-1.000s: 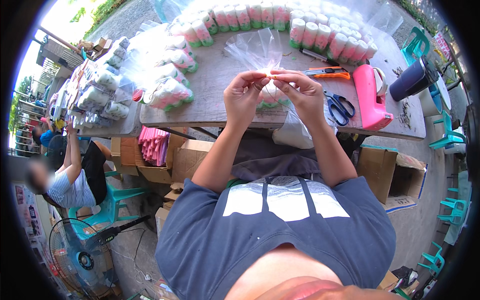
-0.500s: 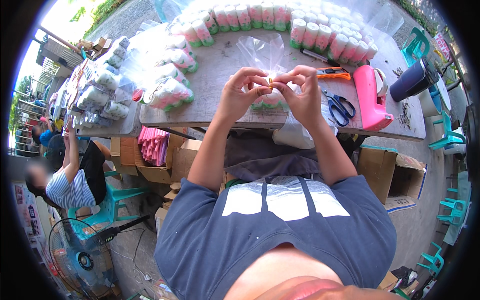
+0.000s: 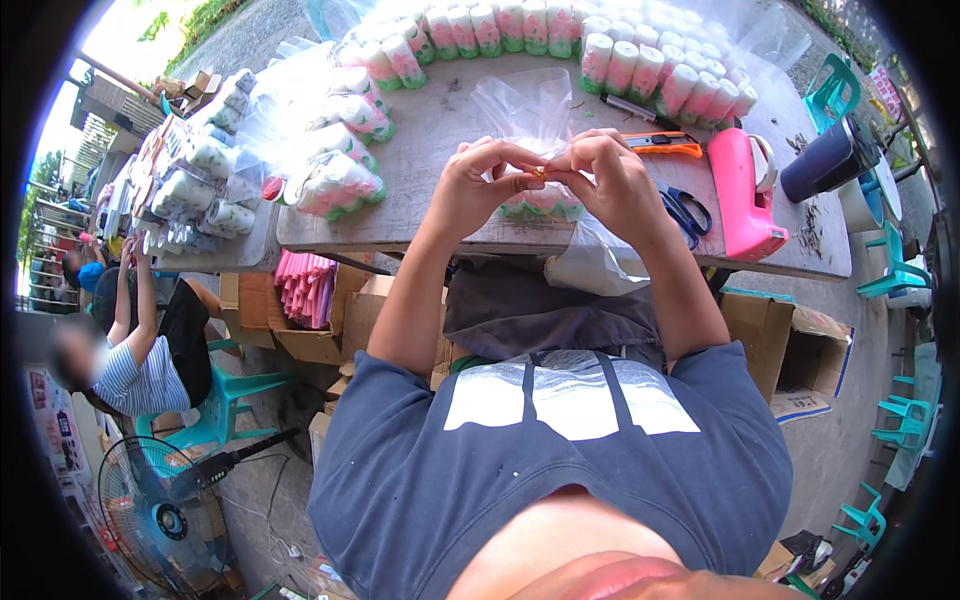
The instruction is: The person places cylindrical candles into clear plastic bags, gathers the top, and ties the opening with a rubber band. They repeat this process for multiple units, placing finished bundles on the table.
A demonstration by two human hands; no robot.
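Both my hands meet at the gathered neck of a clear plastic bag (image 3: 522,105) near the table's front edge. Its top flares out beyond my fingers, and white, pink and green contents (image 3: 540,205) show below them. A small gold twist tie (image 3: 539,174) sits at the neck. My left hand (image 3: 487,187) pinches it between thumb and fingertips. From the other side, my right hand (image 3: 607,182) pinches the same tie, its fingers curled. Dark blue scissors (image 3: 690,214) lie beside my right wrist, partly hidden by it. How far the tie wraps round is hidden.
An orange box cutter (image 3: 664,144), a marker (image 3: 632,107) and a pink tape dispenser (image 3: 740,195) lie right. A navy tumbler (image 3: 822,165) is beyond them. Packed rolls (image 3: 490,32) line the far side; bagged ones (image 3: 340,185) stand left. A person (image 3: 150,370) sits at left.
My right hand has shifted slightly inward and its fingers have curled closer to the left ones. My right wrist now covers more of the scissors. The tie looks more bunched.
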